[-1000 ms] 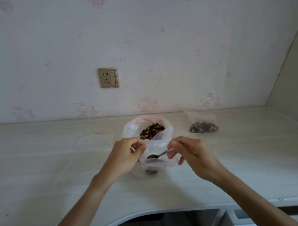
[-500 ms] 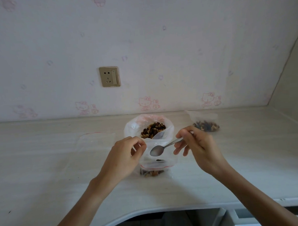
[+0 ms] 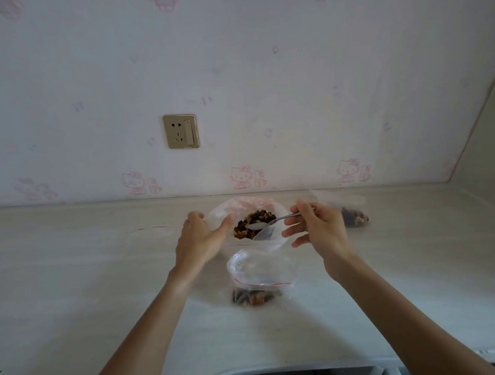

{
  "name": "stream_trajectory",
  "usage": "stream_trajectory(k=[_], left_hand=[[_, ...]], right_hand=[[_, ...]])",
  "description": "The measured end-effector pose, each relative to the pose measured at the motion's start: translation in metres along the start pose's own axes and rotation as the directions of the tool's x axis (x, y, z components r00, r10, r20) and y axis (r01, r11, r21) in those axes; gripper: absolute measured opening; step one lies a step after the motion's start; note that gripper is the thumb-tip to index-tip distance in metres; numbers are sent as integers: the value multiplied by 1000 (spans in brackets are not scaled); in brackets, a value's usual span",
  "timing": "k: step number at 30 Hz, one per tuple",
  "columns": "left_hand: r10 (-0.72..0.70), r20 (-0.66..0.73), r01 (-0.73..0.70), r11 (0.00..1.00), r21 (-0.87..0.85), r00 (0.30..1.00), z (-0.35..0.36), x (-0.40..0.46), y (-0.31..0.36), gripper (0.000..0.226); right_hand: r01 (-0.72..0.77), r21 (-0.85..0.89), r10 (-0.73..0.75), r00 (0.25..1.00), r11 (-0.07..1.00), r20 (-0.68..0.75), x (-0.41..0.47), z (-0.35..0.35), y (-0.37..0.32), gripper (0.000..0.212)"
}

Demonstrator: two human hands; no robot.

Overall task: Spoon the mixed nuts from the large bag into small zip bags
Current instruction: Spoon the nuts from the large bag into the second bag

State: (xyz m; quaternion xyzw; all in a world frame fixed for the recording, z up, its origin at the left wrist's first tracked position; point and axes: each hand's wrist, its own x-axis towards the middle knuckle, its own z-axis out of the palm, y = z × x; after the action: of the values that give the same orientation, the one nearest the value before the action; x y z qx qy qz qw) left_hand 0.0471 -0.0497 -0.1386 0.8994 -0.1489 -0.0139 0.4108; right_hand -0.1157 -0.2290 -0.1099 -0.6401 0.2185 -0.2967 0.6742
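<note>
Head view: nearest on the pale countertop [image 3: 75,294], a small zip bag [image 3: 257,283] is lying open-mouthed with a few nuts at its bottom. Beyond it, the left hand [image 3: 199,240] is reaching with spread fingers to the large bag's [image 3: 222,216] left rim, while the right hand [image 3: 319,229] is pinching a spoon [image 3: 266,224] over the mixed nuts [image 3: 253,222]. Farther right, a filled bag [image 3: 354,215] is resting near the wall.
</note>
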Motion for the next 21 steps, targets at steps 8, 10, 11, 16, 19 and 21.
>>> stream_trajectory(k=[8, 10, 11, 16, 19, 21], left_hand=[[95, -14, -96, 988, -118, 995, 19, 3, -5, 16], [107, -17, -108, 977, -181, 994, 18, 2, -3, 15], [113, -8, -112, 971, -209, 994, 18, 2, -1, 16], [103, 39, -89, 961, -264, 994, 17, -2, 0, 25], [88, 40, -74, 960, -271, 995, 15, -1, 0, 26], [84, 38, -70, 959, -275, 996, 16, -1, 1, 25]], right_hand=[[-109, -74, 114, 990, 991, 78, 12, 17, 23, 32], [-127, -60, 131, 989, 990, 63, 14, 21, 27, 31], [-131, -51, 133, 990, 990, 54, 15, 23, 29, 31], [-62, -69, 60, 998, 996, -25, 22, 28, 35, 26], [-26, -111, 23, 999, 993, -27, 24, 29, 37, 25], [-34, -116, 31, 999, 993, -24, 25, 29, 37, 27]])
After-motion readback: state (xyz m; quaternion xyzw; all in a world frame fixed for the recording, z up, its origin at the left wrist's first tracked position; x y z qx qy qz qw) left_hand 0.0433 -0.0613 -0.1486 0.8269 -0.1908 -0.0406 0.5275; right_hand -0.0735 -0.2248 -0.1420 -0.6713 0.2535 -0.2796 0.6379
